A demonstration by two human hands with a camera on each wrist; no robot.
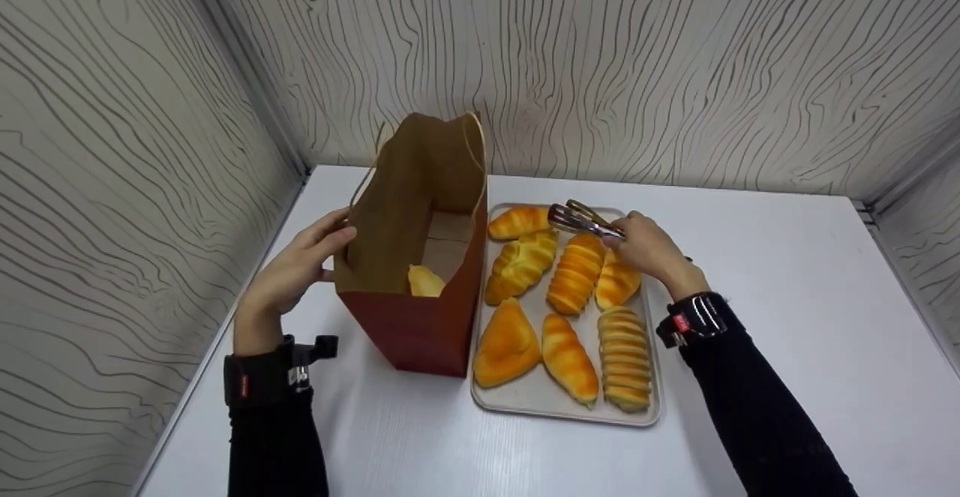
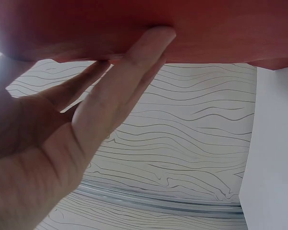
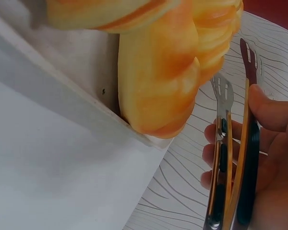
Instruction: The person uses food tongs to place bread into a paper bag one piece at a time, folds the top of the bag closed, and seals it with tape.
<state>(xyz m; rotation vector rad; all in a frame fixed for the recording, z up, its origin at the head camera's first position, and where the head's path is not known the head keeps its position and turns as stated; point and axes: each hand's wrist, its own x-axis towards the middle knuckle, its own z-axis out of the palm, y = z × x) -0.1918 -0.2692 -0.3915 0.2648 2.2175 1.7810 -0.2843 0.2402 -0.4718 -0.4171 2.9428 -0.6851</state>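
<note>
A tall paper bag, red outside and brown inside, stands open at the top with a pale yellow bread in it. Its left side is touched by my left hand, whose extended fingers rest against the red paper in the left wrist view. My right hand grips metal serving tongs over the far right part of the tray. The tongs' arms are apart with nothing between them in the right wrist view. Beneath them lie a ridged bread and another bread, partly hidden by the hand.
Other breads share the tray: a croissant-like one, a braided one, a triangular one, a long one and a ridged loaf. The tray sits right beside the bag on a white table. Patterned walls border the table.
</note>
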